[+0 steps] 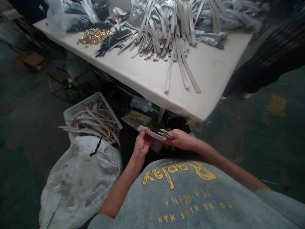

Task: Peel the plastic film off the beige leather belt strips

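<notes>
Strips heaped on the table; metal pieces left of them, near a plastic bag at the left end. Below the table, left: tub holding further strips, directly behind a sack.

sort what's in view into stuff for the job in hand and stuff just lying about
Likely in the job:
pale strip between left hand and right hand
bunched strips in the right hand
pale straps heaped on the table

Probably just lying about:
open cardboard box
clear plastic bag

Can't tell: gold-coloured metal pieces, white sack
</notes>
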Demonstrator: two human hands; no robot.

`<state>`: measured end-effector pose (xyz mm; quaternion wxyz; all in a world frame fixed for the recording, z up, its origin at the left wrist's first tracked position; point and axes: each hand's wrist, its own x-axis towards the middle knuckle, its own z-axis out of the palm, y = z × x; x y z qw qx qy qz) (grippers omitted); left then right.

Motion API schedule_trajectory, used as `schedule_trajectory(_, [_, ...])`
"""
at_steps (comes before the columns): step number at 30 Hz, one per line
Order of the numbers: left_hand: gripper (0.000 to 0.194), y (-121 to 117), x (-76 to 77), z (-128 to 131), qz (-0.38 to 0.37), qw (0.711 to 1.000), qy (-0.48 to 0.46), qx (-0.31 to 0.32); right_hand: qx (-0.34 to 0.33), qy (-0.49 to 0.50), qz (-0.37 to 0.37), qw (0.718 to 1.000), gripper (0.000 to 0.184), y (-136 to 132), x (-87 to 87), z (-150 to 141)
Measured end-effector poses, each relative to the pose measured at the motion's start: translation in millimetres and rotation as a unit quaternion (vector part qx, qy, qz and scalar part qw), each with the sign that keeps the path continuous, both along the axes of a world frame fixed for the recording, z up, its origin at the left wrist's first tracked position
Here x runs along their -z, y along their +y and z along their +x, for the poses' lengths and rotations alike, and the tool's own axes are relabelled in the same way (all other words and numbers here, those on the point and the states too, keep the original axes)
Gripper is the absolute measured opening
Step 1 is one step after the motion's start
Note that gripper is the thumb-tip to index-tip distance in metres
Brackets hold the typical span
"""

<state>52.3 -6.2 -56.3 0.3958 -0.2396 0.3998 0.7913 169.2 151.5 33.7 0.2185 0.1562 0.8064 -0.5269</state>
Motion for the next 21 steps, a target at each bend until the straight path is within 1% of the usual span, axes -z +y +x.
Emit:
schedule_trajectory(1, [0.011,-1,-2.7,-4,-0.009,1.000,-0.010,-0.020,0.003,0.000,0.014,1.000,0.036,3,-6.2,4])
schedule_trajectory(3, [0.014,-2,-8.5,-4,-0.011,0.999,-0.027,-0.025,0.015,0.001,0.051,0.999,0.034,5,-12.9,6])
schedule_trajectory(4, [0.013,-1,-11.1,-1,-0.002,0.999,-0.032,-0.014,0.017,0.003,0.072,0.997,0.033,4,-12.9,3])
schedule_trajectory(7, [0.009,6,-16.5,14,0.038,0.998,-0.028,0.033,0.023,0.013,0.130,0.991,0.034,-3,-5.8,-14])
schedule_trajectory(9, [0.007,9,-18.0,16,0.051,0.998,-0.019,0.039,0.021,0.023,0.121,0.992,0.038,-6,-4.8,-22])
schedule_trajectory(10, [0.007,8,-18.5,14,0.049,0.998,-0.015,0.029,0.018,0.029,0.104,0.994,0.039,-5,-7.2,-21])
schedule_trajectory(12, [0.008,4,-20.0,6,0.032,0.999,-0.016,-0.005,0.013,0.038,0.069,0.997,0.039,0,-16.7,-15])
schedule_trajectory(13, [0.009,1,-21.2,3,0.023,0.999,-0.020,-0.020,0.013,0.043,0.068,0.997,0.038,2,-21.9,-11])
schedule_trajectory(14, [0.009,0,-22.8,1,0.017,0.999,-0.023,-0.028,0.013,0.049,0.082,0.995,0.037,4,-26.0,-8])
schedule_trajectory(16, [0.011,1,-26.6,3,0.022,0.999,-0.031,-0.019,0.005,0.067,0.145,0.987,0.034,5,-28.5,-8])
schedule_trajectory(18, [0.011,6,-30.6,11,0.041,0.999,-0.033,0.002,-0.009,0.085,0.225,0.971,0.030,2,-23.5,-16])
schedule_trajectory(19, [0.012,9,-32.3,15,0.049,0.998,-0.032,0.012,-0.009,0.086,0.251,0.964,0.030,-1,-20.0,-21])
schedule_trajectory(20, [0.013,11,-33.7,18,0.055,0.998,-0.028,0.018,-0.004,0.083,0.260,0.962,0.031,-2,-17.0,-25])
schedule_trajectory(21, [0.014,12,-34.7,18,0.056,0.998,-0.024,0.017,0.002,0.077,0.251,0.965,0.033,-3,-15.6,-26])
